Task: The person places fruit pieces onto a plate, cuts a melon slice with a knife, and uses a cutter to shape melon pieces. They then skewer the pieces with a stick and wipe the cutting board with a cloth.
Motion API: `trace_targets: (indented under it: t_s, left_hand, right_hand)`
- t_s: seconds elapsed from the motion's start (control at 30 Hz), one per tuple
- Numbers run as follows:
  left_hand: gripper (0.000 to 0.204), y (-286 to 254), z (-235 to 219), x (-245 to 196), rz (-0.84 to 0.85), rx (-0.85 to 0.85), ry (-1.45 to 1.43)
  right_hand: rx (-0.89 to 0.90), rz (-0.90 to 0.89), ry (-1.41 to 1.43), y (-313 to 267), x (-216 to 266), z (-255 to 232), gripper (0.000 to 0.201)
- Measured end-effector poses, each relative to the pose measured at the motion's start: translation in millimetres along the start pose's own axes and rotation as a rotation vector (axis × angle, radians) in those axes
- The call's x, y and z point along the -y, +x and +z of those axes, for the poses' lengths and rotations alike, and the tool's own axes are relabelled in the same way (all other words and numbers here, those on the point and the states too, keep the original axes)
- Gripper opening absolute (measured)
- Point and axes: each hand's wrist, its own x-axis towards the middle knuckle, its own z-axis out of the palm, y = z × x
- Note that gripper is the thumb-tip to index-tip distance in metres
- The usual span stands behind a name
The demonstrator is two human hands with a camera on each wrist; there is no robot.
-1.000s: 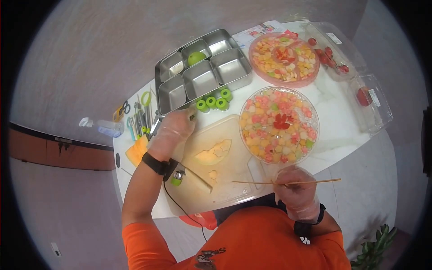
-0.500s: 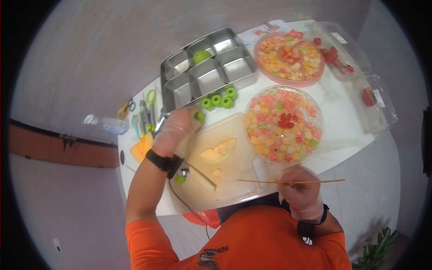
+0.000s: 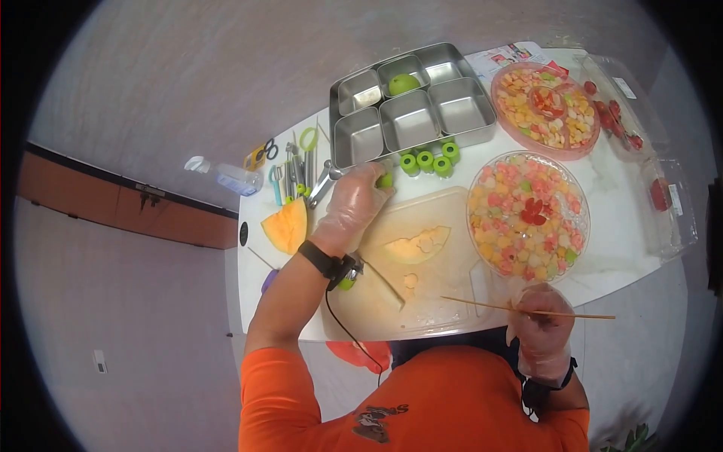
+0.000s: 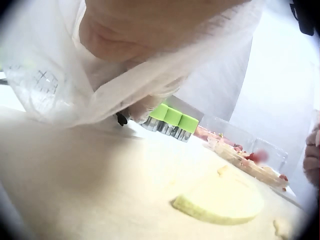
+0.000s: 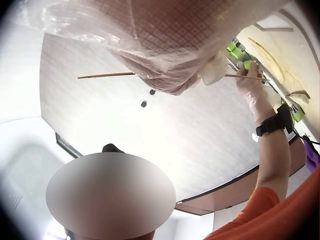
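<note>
Far left on the desk (image 3: 248, 279): spray bottle (image 3: 230, 178), a row of tools (image 3: 290, 177) with scissors (image 3: 260, 153), and a melon wedge (image 3: 286, 226) just beside them.

Left hand (image 3: 349, 207), gloved, reaches to the far edge of the cutting board (image 3: 376, 309). Grip closed around a small green cutter (image 4: 172, 120); the left wrist view shows fingers pinching its green top, metal edge down, just above the board. Three more green cutters (image 3: 426, 162) sit in a row beside the hand, touching the front of the steel tray (image 3: 410, 113). A green ball (image 3: 403, 83) lies in one back compartment of the tray.

Middle of the board: a melon slice (image 3: 414, 245) with shapes cut out of it, a small cut piece (image 3: 410, 281) near it, a knife (image 3: 384, 282) to its left.

Right hand (image 3: 541, 331), gloved, near the body off the desk's edge. Grip pinched on a skewer (image 3: 482, 304), held about level, its tip over the board.

Right side: a round fruit platter (image 3: 527, 215) just beside the board, a pink platter (image 3: 546, 105) behind it, clear boxes (image 3: 663, 196) with red fruit at the far edge.
</note>
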Motion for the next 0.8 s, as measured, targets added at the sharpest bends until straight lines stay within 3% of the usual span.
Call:
trace_targets:
  t_s: [0.17, 0.43, 0.57, 0.63, 0.8]
  left_hand:
    - [0.033, -2, 1, 9, 0.095, 0.049, 0.032]
    - [0.016, 2, 11, 19, 0.229, -0.129, -0.088]
    - [0.015, 1, 11, 24, 0.18, -0.117, 0.016]
    - [0.015, -1, 4, 17, 0.094, -0.058, 0.253]
    - [0.018, -5, -12, 2, 0.043, -0.028, 0.238]
  right_hand:
    - [0.014, 0.031, 0.047, 0, 3, 1, 0.02]
    - [0.019, 0.047, 0.027, 1, 8, 4, 0.019]
    - [0.021, -0.004, 0.011, 1, 5, 3, 0.019]
    - [0.023, 0.001, 0.012, 0, 4, 3, 0.019]
    - [0.021, 0.038, 0.031, -2, 6, 7, 0.019]
